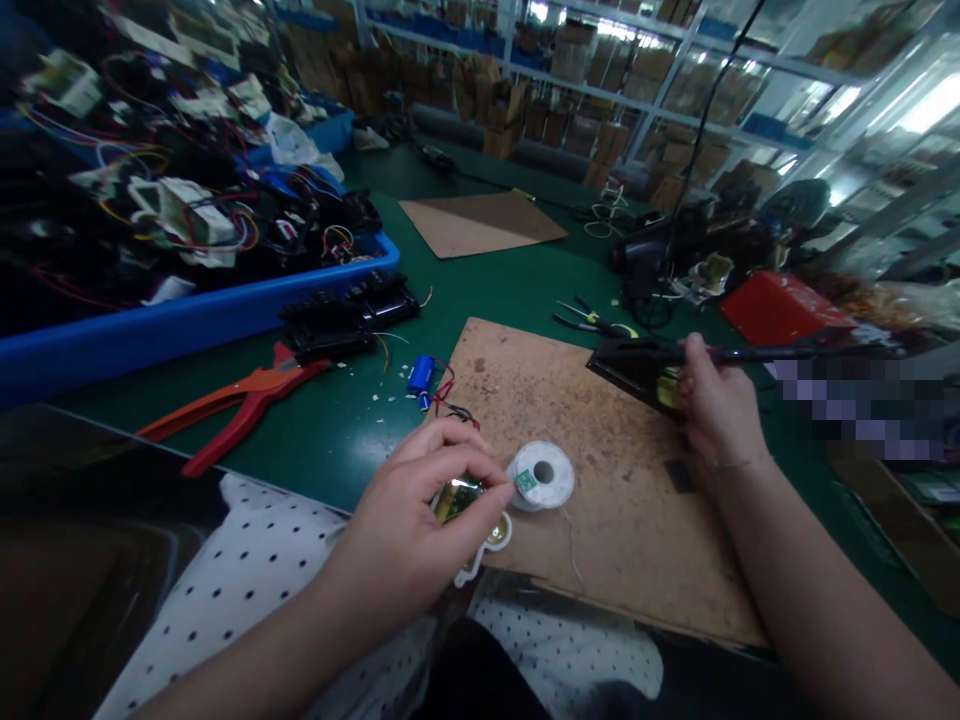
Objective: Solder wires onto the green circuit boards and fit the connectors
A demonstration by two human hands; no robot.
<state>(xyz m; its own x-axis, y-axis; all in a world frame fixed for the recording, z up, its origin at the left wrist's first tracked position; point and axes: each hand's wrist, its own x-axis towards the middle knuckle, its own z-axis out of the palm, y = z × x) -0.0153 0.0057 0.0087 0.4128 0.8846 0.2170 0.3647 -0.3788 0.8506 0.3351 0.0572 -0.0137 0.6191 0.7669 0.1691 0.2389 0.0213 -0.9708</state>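
From here I see a green bench [487, 285], a blue tub [187, 318] heaped with wired parts [187, 215] at its left, and a brown board [622, 510] at its near edge. The right hand [720, 400] grips a black tool [637, 368] over the board. The left hand [409, 510] curls its fingers around a glossy, white-edged piece [454, 498] at the board's near left. Just beside those fingertips sits a white spool [559, 490], a tiny green square [525, 481] showing against it.
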